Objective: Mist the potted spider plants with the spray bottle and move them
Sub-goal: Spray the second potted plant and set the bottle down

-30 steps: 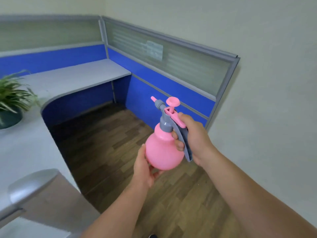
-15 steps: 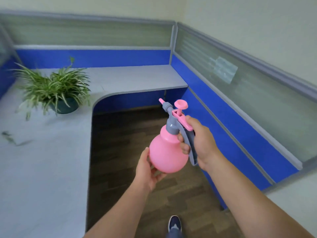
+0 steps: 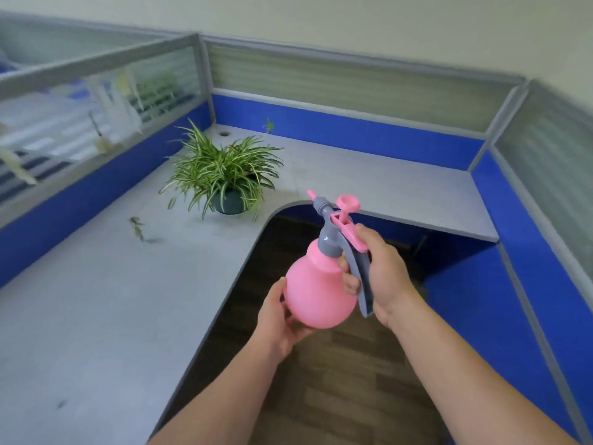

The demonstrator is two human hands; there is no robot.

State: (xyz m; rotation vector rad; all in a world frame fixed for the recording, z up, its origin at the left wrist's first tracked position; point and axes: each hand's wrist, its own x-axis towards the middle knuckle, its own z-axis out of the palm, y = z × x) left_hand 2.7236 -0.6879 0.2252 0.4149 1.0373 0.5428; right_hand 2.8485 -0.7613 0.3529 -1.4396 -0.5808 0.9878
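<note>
Carrying pink spray bottle toward the plant; misting not yet begun. Right hand grip wrapped round the grey handle, thumb near the pink trigger; left hand cupped under the smooth bulbous plastic body. Nozzle aimed at 11 o'clock. Spider plant, narrow striped arching leaves, dark round pot, standing on matte grey table at 11 o'clock, well apart from bottle. Next, probably: close in, level nozzle on foliage, squeeze.
</note>
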